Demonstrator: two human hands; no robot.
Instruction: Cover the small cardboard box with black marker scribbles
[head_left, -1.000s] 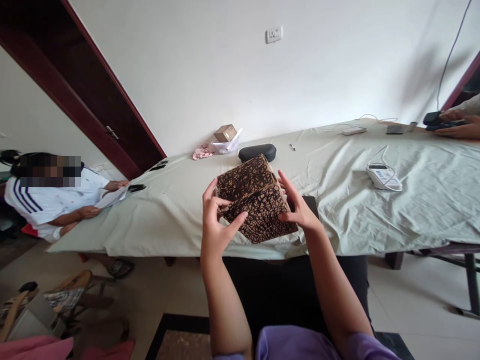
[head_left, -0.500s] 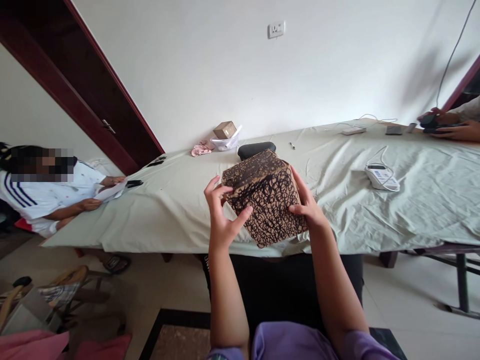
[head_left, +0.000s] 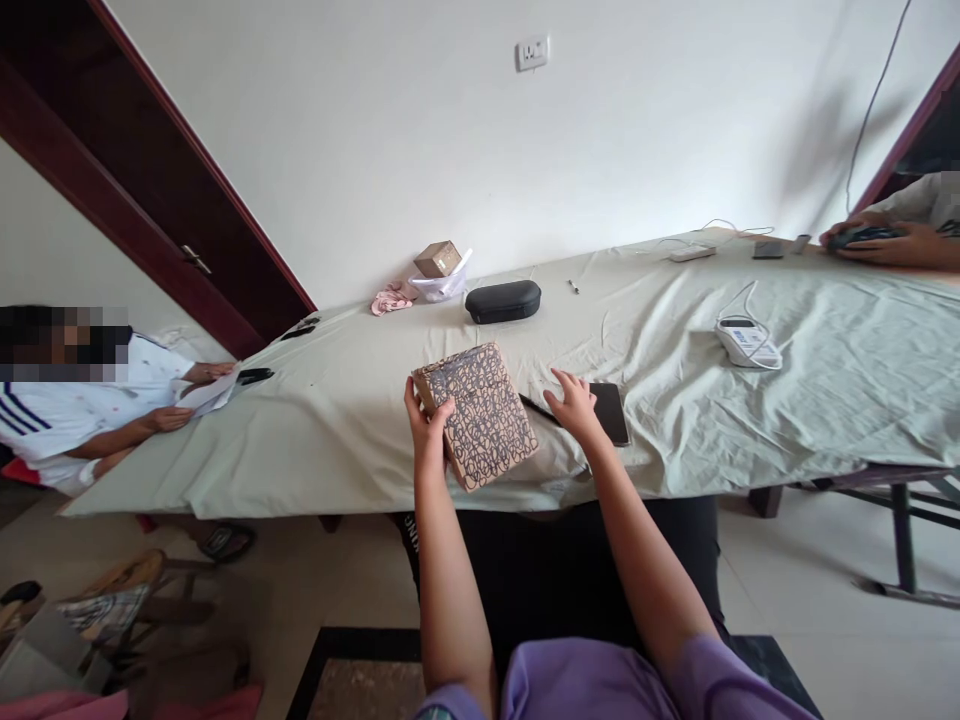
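A brown cardboard box [head_left: 480, 415] covered in black scribbles rests near the front edge of the table. My left hand [head_left: 425, 430] grips its left side, thumb on top. My right hand [head_left: 574, 402] is off the box, fingers spread and reaching over a black pen or stylus [head_left: 538, 408] beside a black phone [head_left: 609, 412] lying flat on the cloth.
The table wears a pale green cloth [head_left: 360, 400]. On it lie a black case [head_left: 502, 300], a small cardboard box [head_left: 437, 259] on a white bag, a pink cloth, and a white device [head_left: 746, 342] with a cable. One person sits at the left, another person's hands [head_left: 877, 240] at the far right.
The box came down from in front of me onto the table. My right hand let go of it and moved right toward the pen and phone.
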